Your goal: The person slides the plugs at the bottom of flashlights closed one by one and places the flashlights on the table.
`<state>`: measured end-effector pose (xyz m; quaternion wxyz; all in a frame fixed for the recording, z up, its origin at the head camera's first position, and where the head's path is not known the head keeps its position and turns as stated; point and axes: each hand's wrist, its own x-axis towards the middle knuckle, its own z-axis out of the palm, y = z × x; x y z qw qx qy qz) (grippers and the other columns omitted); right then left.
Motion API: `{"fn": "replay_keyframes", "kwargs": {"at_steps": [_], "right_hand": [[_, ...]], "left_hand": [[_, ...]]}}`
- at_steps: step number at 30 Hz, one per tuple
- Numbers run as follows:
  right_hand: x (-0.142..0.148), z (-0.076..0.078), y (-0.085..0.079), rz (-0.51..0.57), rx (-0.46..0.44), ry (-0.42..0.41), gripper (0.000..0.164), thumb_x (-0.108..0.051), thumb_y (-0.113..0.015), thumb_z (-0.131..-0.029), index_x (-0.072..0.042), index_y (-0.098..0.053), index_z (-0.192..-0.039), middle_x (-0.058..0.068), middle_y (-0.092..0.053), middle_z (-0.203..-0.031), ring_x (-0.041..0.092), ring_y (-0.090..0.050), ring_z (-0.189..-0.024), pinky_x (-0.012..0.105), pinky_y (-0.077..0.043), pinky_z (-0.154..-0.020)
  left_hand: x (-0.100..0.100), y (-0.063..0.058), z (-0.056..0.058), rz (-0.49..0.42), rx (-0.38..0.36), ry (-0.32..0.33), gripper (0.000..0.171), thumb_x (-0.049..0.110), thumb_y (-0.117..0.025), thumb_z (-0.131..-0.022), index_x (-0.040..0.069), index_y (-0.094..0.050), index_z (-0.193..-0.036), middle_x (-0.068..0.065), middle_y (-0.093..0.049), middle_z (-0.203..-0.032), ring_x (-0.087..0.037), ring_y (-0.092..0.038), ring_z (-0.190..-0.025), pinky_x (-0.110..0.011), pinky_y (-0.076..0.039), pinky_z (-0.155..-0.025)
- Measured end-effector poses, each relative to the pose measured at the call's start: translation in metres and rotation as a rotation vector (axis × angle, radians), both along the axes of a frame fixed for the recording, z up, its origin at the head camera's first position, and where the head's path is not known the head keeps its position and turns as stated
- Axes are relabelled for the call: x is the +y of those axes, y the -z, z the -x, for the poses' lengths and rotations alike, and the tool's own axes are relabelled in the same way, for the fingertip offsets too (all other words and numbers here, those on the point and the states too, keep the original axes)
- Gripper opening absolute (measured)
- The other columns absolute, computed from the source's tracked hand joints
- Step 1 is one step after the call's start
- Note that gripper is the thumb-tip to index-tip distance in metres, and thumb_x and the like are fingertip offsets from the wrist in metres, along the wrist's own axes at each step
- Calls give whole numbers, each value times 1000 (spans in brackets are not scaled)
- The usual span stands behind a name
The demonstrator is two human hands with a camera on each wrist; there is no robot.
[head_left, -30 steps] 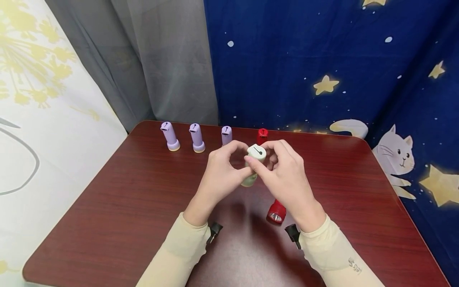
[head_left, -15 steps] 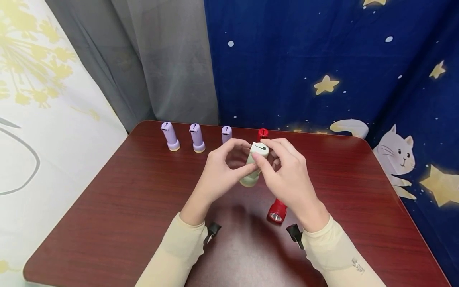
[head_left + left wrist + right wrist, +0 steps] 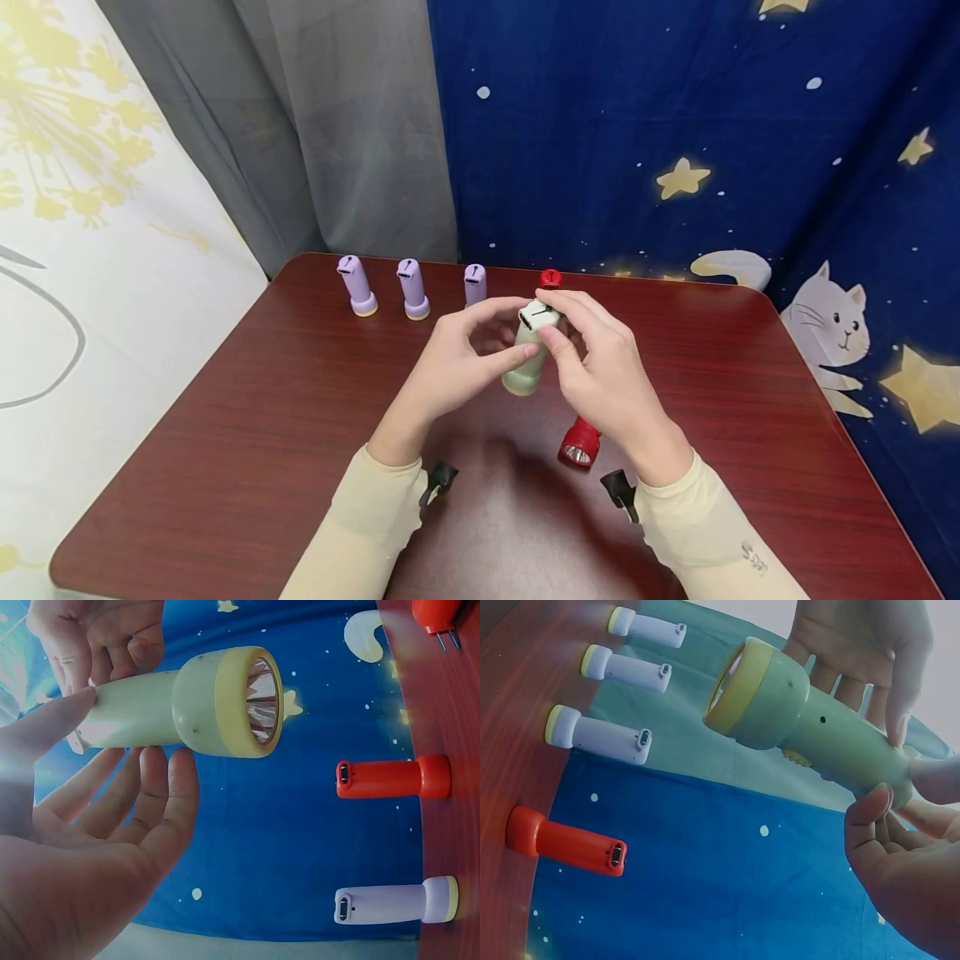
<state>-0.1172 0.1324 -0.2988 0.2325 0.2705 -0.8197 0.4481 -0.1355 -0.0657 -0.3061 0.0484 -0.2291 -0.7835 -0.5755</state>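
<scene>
A pale green flashlight (image 3: 531,350) with a yellow rim is held above the table, its lens end down in the head view. My left hand (image 3: 461,354) grips its body between thumb and fingers, as the left wrist view also shows. With thumb and fingers, my right hand (image 3: 603,362) pinches the tail end, where a black slot marks the cap. Part of a red flashlight (image 3: 580,442) lies on the table below my right hand, its rear hidden by that hand.
Three lilac flashlights (image 3: 356,286) and one red flashlight (image 3: 577,844) stand lens-down in a row along the far side of the brown table (image 3: 262,433). A red thing (image 3: 436,611) with two metal prongs shows at the left wrist view's corner. Curtains (image 3: 555,150) hang behind.
The green flashlight has turned about its long axis, so a dark port on its tail now faces left. My left thumb has come slightly away rightward-held cap; both hands stay in place.
</scene>
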Motion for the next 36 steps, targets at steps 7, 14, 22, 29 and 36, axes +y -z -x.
{"fn": "replay_keyframes", "kwargs": {"at_steps": [7, 14, 22, 29, 36], "right_hand": [[3, 0, -1, 24, -102, -53, 37, -1, -61, -104, -7, -68, -140, 6, -73, -129, 16, -65, -98, 13, -53, -80], [2, 1, 0, -14, -131, -50, 37, -11, -64, -105, -9, -66, -142, 4, -71, -122, 14, -63, -95, 15, -54, -80], [2, 0, 1, -100, -127, 26, 47, -21, -77, -98, -9, -65, -142, 5, -74, -122, 15, -65, -92, 28, -58, -78], [2, 2, 2, -129, -104, 35, 43, -19, -79, -97, -7, -69, -137, 4, -75, -118, 15, -64, -89, 34, -58, -76], [4, 5, 3, -161, -80, 19, 44, -19, -79, -97, -4, -68, -137, 6, -75, -120, 16, -66, -88, 40, -61, -77]], "left_hand": [[2, -1, -1, -44, -2, -10, 48, 7, -86, -88, 9, -71, -133, -9, -76, -121, -20, -76, -97, -29, -65, -90], [6, 3, -2, -23, 88, -72, 49, 5, -90, -84, 5, -72, -129, -12, -76, -111, -21, -76, -93, -28, -66, -86], [9, 5, -2, 27, 130, -110, 39, 3, -88, -83, 5, -71, -118, -10, -74, -107, -20, -74, -92, -30, -67, -83], [11, 8, -3, 43, 96, -111, 38, 2, -87, -84, 6, -70, -118, -9, -73, -107, -19, -74, -91, -28, -67, -84], [11, 9, -2, 46, 75, -95, 39, 3, -87, -85, 6, -69, -119, -9, -73, -108, -20, -74, -92, -28, -67, -84]]}}
